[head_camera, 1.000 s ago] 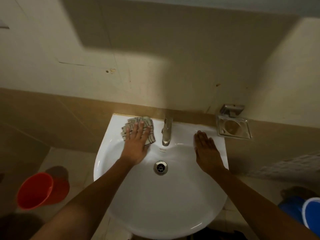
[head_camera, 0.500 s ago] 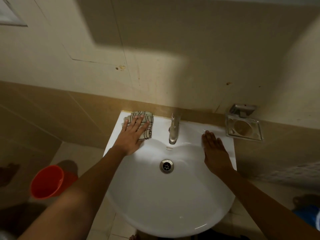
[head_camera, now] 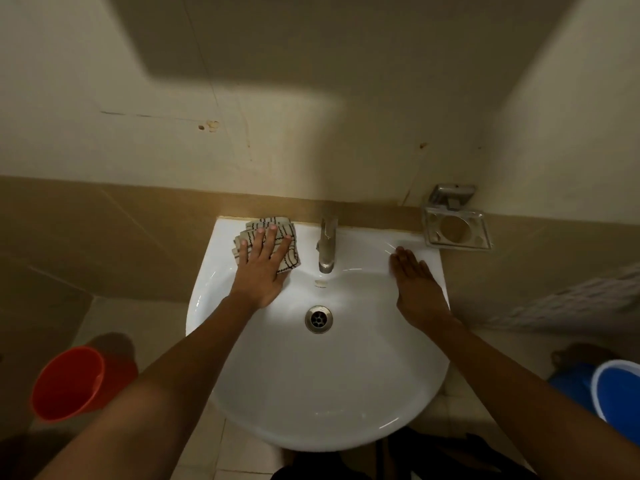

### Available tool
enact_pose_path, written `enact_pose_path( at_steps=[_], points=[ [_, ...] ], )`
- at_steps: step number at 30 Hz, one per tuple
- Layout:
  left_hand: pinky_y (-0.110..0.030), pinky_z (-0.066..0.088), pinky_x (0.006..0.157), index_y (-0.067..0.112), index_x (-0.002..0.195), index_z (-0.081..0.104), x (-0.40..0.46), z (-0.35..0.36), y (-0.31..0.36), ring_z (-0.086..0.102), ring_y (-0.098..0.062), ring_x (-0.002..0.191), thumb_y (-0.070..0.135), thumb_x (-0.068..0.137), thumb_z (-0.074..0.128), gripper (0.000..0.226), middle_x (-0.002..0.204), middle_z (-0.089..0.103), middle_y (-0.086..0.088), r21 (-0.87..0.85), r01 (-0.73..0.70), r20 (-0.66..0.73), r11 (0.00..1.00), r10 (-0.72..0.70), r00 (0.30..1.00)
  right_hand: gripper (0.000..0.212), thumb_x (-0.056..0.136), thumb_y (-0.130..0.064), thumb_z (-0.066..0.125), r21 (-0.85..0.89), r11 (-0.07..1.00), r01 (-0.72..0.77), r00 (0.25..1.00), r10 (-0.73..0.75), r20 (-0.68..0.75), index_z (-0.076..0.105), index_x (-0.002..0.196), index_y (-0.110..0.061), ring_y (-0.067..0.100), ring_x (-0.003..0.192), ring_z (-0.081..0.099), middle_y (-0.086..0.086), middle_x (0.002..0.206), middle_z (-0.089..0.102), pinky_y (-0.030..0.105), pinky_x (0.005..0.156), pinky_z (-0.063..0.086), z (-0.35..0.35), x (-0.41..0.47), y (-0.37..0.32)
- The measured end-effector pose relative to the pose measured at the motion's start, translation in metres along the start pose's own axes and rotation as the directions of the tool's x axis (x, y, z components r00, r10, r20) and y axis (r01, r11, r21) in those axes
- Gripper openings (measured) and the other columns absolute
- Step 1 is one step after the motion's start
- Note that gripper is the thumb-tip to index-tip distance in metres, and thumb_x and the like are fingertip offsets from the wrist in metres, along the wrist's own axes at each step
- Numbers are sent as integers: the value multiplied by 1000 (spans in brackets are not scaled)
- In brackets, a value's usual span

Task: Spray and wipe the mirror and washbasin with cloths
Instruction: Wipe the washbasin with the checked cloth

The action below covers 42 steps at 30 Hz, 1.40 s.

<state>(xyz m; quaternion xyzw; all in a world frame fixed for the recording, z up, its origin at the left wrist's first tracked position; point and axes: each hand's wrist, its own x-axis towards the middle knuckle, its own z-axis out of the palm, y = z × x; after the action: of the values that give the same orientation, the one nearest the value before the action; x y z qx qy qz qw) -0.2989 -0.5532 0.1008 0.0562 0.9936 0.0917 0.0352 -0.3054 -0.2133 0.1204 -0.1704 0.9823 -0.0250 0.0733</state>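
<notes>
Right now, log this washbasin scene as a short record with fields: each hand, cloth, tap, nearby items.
left hand: flat, fingers straight, pressing the cloth
cloth: folded cream cloth with dark wavy lines, on the rear left ledge of the white ceramic washbasin
right hand: flat on the right ledge, holding nothing
tap: metal tap, no water visible
drain: round metal drain, open
wall: empty metal soap holder
floor: orange plastic bucket left, blue bucket right

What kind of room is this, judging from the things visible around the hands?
Most likely a small bathroom or washroom. A white washbasin with a metal tap is fixed to a tiled wall, a metal soap holder hangs beside it, and an orange bucket stands on the tiled floor.
</notes>
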Motion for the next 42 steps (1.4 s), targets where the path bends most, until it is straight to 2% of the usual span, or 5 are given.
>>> enact_pose_path(
  at_steps=[18, 23, 29, 34, 42],
  points=[
    [-47, -13, 117, 22, 156, 22, -14, 17, 44, -7, -27, 152, 56, 91, 16, 74, 166, 3, -6, -82, -133, -8, 988, 132, 991, 82, 89, -5, 45, -10, 992, -130, 983, 130, 129, -5, 154, -7, 22, 150, -6, 9, 162, -10, 35, 122, 7, -22, -23, 2],
    [-48, -14, 118, 20, 157, 17, -37, 27, 76, -17, -25, 150, 34, 93, 43, 70, 166, 0, -8, -123, -123, 9, 985, 125, 992, 83, 86, 1, 41, 3, 996, -89, 989, 88, 119, -7, 153, -7, 22, 150, -5, 9, 162, -10, 36, 123, 8, -22, -29, 13],
    [-52, -4, 120, 22, 156, 21, -26, 29, 127, 4, -31, 152, 48, 89, 21, 73, 166, 6, -8, -74, -151, 13, 986, 152, 988, 82, 87, 2, 40, 57, 997, -50, 991, 43, 126, -5, 153, -9, 20, 150, -6, 7, 163, -8, 37, 122, 12, -19, -31, 36],
    [-50, -6, 120, 26, 156, 0, 8, 29, 164, -16, -29, 150, 55, 89, 9, 74, 164, -10, -6, -25, -138, 57, 990, 139, 989, 80, 88, 3, 40, 101, 995, -1, 994, -10, 106, -3, 154, -11, 18, 150, -4, 5, 163, -7, 33, 122, 14, -18, -29, 48],
    [-53, -15, 118, 25, 155, -12, 42, 26, 201, -23, -32, 149, 46, 102, 33, 73, 163, -22, -11, 30, -4, 107, 1000, 1, 994, 62, 101, -11, 33, 114, 993, 36, 992, -50, 120, 2, 154, -12, 15, 150, -3, 2, 163, -6, 30, 121, 14, -16, -28, 67]
  ],
)
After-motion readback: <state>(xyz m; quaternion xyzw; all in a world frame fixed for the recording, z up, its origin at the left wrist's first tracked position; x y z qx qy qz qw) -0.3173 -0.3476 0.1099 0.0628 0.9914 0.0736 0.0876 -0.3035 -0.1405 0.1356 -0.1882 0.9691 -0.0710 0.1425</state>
